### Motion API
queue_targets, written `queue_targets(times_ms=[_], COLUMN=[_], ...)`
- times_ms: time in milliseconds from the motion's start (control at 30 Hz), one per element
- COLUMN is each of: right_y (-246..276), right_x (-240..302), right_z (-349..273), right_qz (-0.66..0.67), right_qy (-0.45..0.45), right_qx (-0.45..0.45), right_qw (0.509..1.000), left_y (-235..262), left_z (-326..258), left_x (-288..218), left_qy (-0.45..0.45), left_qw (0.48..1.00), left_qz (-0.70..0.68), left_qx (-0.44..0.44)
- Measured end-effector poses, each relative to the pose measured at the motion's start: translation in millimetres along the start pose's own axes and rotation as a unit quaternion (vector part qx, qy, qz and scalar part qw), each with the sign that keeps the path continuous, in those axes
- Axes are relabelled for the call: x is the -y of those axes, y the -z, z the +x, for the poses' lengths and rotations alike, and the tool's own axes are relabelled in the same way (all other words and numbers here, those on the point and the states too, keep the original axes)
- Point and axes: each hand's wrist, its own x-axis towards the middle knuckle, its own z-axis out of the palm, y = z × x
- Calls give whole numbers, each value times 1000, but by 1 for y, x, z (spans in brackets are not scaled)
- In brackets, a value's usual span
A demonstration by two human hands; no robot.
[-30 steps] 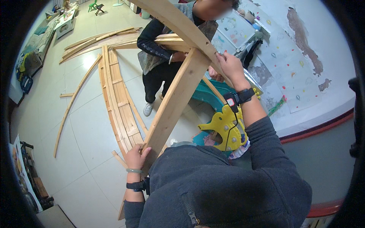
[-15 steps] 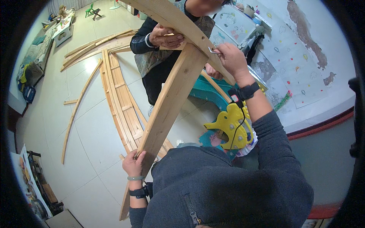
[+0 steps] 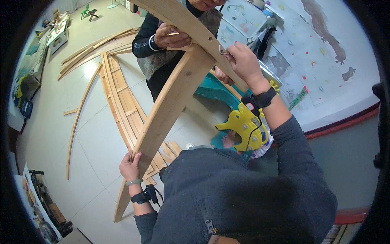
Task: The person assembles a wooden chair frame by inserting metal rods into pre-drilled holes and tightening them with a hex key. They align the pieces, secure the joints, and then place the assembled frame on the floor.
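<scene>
Under everything you have a pale tiled floor (image 3: pixel 95 142), running from your feet to the far edge of the room. Along its right edge rises a white wall (image 3: pixel 292 49), its paint peeled in patches. A sofa (image 3: pixel 34 61) lines the floor's left edge. A slatted wooden frame (image 3: pixel 122 95) lies mid-floor, with curved planks (image 3: pixel 97 44) beyond it, toward the far edge. Your upper beam (image 3: pixel 185 24) slants above the floor, toward its right edge, between you and a co-worker; the end of your lower beam (image 3: pixel 168 93) meets its underside. By the right edge sit a teal plastic piece (image 3: pixel 217 87) and a yellow plastic panel (image 3: pixel 239 126). Near the far left corner is a low white table (image 3: pixel 59 36). A co-worker's hand (image 3: pixel 172 37) rests against the upper beam. Your left grip (image 3: pixel 131 164) is clamped on the lower beam's near part, thumb across its edge. Your right grip (image 3: pixel 243 61) is closed around a small bent metal tool (image 3: pixel 222 50), at the upper beam just beside the joint.
</scene>
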Motion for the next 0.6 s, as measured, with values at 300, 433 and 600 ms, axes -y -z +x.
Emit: queue_targets(times_ms=[300,433,600], right_y=[3,4,-2], right_x=[20,14,13], right_z=[-4,-9,-14], right_qz=[82,116,87], right_qy=[-181,-106,-211], right_qx=[85,59,140], right_qw=[976,986,964], left_y=[3,6,10], left_z=[0,-1,-6], left_x=[14,16,15], left_qy=[-16,8,-1], left_qw=[999,1000,1000], left_qz=[35,-7,17], left_qx=[-7,1,-2])
